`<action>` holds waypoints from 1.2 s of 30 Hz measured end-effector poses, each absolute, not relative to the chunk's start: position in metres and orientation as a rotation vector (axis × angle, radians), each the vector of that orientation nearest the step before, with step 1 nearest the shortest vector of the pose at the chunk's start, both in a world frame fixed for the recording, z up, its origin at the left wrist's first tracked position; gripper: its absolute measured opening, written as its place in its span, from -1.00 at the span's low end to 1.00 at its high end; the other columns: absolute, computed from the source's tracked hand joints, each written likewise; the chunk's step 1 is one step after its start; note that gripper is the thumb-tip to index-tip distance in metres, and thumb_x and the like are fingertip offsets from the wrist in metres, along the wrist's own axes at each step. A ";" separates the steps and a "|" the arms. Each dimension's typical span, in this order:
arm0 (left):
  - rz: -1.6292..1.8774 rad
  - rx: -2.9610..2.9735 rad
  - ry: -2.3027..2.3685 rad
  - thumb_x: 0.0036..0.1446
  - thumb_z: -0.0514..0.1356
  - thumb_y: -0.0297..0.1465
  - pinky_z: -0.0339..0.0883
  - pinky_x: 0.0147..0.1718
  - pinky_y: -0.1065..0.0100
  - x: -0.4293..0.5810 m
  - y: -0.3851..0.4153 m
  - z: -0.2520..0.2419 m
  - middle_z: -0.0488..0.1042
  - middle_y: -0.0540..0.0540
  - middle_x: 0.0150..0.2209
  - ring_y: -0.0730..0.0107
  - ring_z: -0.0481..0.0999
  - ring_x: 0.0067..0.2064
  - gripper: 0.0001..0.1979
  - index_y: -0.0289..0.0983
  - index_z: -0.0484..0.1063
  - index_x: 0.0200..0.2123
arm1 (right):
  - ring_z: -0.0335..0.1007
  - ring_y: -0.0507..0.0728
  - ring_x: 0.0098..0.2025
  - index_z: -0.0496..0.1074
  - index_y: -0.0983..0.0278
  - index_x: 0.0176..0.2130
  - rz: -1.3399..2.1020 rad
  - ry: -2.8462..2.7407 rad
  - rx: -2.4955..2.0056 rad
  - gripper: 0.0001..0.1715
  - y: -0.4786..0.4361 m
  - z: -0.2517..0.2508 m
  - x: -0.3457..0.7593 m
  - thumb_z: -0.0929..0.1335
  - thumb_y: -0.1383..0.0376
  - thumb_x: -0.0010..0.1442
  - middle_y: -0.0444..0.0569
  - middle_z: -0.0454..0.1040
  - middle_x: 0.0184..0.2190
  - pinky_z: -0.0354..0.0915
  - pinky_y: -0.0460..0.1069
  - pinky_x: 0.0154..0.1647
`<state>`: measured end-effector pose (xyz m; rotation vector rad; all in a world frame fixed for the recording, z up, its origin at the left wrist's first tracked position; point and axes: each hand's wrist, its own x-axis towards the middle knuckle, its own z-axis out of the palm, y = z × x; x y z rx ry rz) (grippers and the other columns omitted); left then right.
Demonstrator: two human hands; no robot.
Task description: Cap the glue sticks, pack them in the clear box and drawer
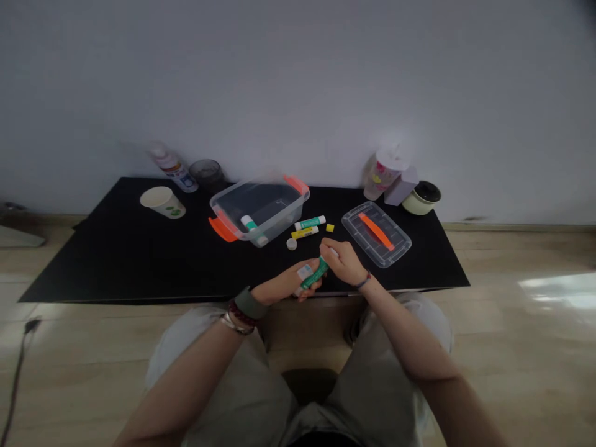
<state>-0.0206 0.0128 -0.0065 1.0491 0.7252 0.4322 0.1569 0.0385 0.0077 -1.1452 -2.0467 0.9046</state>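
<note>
My left hand (298, 284) is closed around a green and white glue stick (315, 274) just above the near edge of the black mat (116, 254). My right hand (343, 259) pinches the upper end of the same stick. Behind my hands lie a green glue stick (310, 222), a yellow one (304, 233), a white cap (291, 244) and a small yellow cap (329, 228). A clear plastic box (259, 210) with orange latches holds another green stick (254, 230).
The box's clear lid (376, 233) with an orange handle lies at the right. A paper cup (162, 202), a spray bottle (171, 166) and a dark jar (206, 172) stand at the back left. A pink cup (385, 172) and a cream bowl (421, 198) stand at the back right.
</note>
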 end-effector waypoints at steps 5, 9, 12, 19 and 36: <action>0.457 1.526 1.073 0.31 -0.05 0.01 0.25 -0.57 0.40 -0.019 0.012 -0.019 0.32 0.03 -0.51 0.46 0.31 -0.56 -0.59 -0.23 0.24 -0.26 | 0.23 0.03 -0.48 0.25 0.22 -0.49 0.814 -2.126 -1.575 -0.62 0.046 -0.009 0.151 0.19 0.23 0.36 -0.13 0.33 -0.54 -0.01 -0.06 -0.40; 0.487 1.729 1.106 0.32 -0.03 -0.10 0.42 -0.27 0.23 -0.018 0.018 -0.028 0.48 -0.14 -0.33 0.27 0.48 -0.32 -0.66 -0.25 0.33 -0.24 | 0.29 0.05 -0.44 0.32 0.21 -0.44 0.855 -2.123 -1.671 -0.62 0.045 -0.015 0.151 0.23 0.12 0.37 -0.11 0.38 -0.51 0.03 -0.06 -0.39; 0.607 1.795 1.089 0.29 0.04 -0.17 0.37 0.00 0.13 -0.021 0.024 -0.026 0.51 -0.23 -0.08 0.15 0.49 -0.05 -0.68 -0.27 0.36 -0.07 | 0.27 0.03 -0.44 0.32 0.21 -0.33 0.946 -1.962 -1.428 -0.66 0.045 -0.013 0.154 0.27 0.03 0.33 -0.17 0.34 -0.50 0.10 -0.08 -0.37; 1.167 1.820 1.358 0.29 0.08 -0.25 0.36 0.04 0.15 -0.059 0.072 0.021 0.40 -0.27 0.09 0.19 0.48 0.03 -0.46 -0.25 0.07 0.28 | 0.10 -0.02 -0.54 0.26 0.20 -0.08 1.177 -1.532 -1.071 -0.55 0.051 -0.013 0.159 0.15 -0.09 0.37 -0.21 0.27 -0.49 0.06 -0.11 -0.54; 0.090 1.897 1.996 0.10 0.28 -0.30 0.36 -0.13 0.17 -0.110 0.169 -0.002 0.55 -0.34 -0.09 0.00 0.55 -0.07 -0.42 -0.31 0.29 0.17 | 0.29 0.03 -0.41 0.36 0.25 -0.21 1.011 -2.216 -1.127 -0.66 0.040 0.008 0.156 0.15 0.12 0.42 -0.15 0.36 -0.44 0.13 -0.06 -0.31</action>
